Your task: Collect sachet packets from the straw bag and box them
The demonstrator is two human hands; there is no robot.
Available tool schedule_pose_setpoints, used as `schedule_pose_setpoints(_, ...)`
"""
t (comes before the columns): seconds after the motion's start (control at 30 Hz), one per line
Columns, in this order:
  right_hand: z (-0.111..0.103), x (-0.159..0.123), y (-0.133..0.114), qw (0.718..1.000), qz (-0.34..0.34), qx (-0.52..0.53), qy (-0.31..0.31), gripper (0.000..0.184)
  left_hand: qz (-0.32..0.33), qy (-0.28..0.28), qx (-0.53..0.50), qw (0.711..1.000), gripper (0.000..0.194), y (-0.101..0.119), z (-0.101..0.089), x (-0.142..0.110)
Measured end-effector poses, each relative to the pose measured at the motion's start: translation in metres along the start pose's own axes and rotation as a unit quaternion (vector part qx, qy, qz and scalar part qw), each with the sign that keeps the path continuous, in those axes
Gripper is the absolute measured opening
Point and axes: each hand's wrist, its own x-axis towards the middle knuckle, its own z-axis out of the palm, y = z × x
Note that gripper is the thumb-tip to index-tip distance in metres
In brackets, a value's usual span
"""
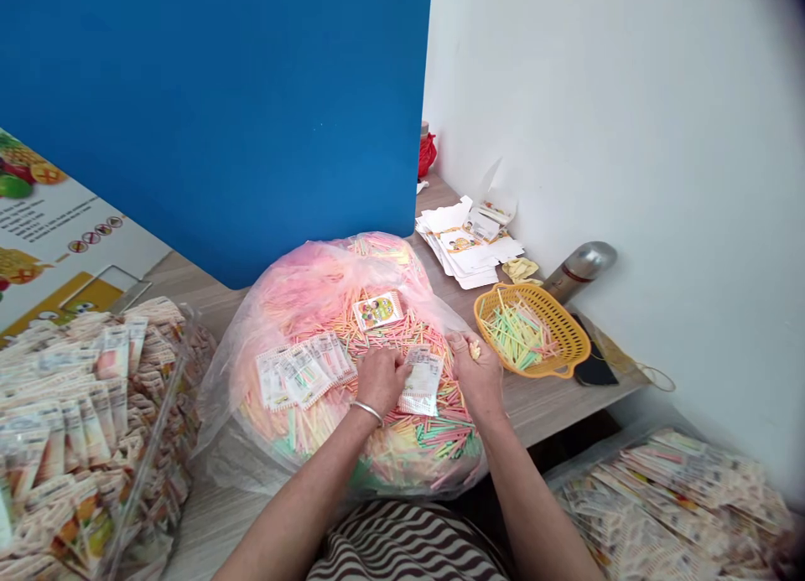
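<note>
Packet (pixel 420 381) lies atop loose sticks in clear bag (pixel 217 413), R of bag's center. L hand (pixel 381 380) curled, thumb + fingers pinching packet's L edge; R hand (pixel 476 371) curled at bag's R side, can't tell what it pinches. Best: light edge grip, packet flat, fingertips off the sticks so film doesn't crease. Looks: small, rectangular, see-through w/ printing, striped bottom edge, slightly shiny.
</note>
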Motion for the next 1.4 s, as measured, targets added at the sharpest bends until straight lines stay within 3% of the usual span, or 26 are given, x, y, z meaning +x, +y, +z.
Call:
schedule_pose_setpoints(0.1, -0.002, 0.004, 0.002, 0.998, -0.023, -0.053, -0.037, 0.034, 0.068, 0.023, 0.005, 0.997, 0.024, -0.003, -0.009, -0.007)
schedule_pose_setpoints(0.2, 0.001, 0.005, 0.005, 0.986, -0.048, -0.081, -0.139, 0.028, 0.107, 0.001, -0.076, 0.991, 0.028, -0.003, -0.017, -0.014)
schedule_pose_setpoints(0.37, 0.005, -0.002, 0.007, 0.961, -0.082, -0.136, -0.225, 0.033, 0.01, -0.045, -0.275, 0.96, 0.03, -0.004, -0.016, -0.023)
schedule_pose_setpoints(0.43, 0.006, -0.003, 0.001, 0.971, -0.045, -0.092, -0.217, 0.037, -0.028, -0.036, -0.316, 0.948, 0.032, -0.007, -0.013, -0.023)
schedule_pose_setpoints(0.53, 0.01, 0.0, -0.014, 0.988, 0.019, 0.045, -0.145, 0.046, -0.048, -0.034, -0.357, 0.932, 0.032, -0.01, -0.013, -0.024)
schedule_pose_setpoints(0.6, 0.017, 0.003, -0.026, 0.984, 0.024, 0.13, -0.121, 0.049, -0.046, -0.046, -0.372, 0.926, 0.034, -0.011, -0.015, -0.024)
schedule_pose_setpoints(0.7, 0.031, 0.007, -0.04, 0.974, 0.005, 0.18, -0.138, 0.049, -0.038, -0.066, -0.39, 0.918, 0.036, -0.012, -0.021, -0.026)
schedule_pose_setpoints(0.8, 0.039, 0.005, -0.047, 0.97, 0.006, 0.173, -0.168, 0.053, -0.017, -0.087, -0.398, 0.913, 0.035, -0.013, -0.026, -0.029)
schedule_pose_setpoints(0.9, 0.037, 0.001, -0.049, 0.978, 0.017, 0.139, -0.156, 0.055, 0.004, -0.093, -0.377, 0.922, 0.032, -0.014, -0.03, -0.032)
schedule_pose_setpoints(1.1, 0.031, -0.002, -0.05, 0.982, 0.022, 0.114, -0.147, 0.056, -0.028, -0.036, -0.347, 0.937, 0.027, -0.012, -0.034, -0.034)
schedule_pose_setpoints(1.4, 0.039, -0.01, -0.046, 0.975, 0.005, 0.094, -0.2, 0.055, -0.026, -0.05, -0.432, 0.9, 0.027, -0.012, -0.033, -0.034)
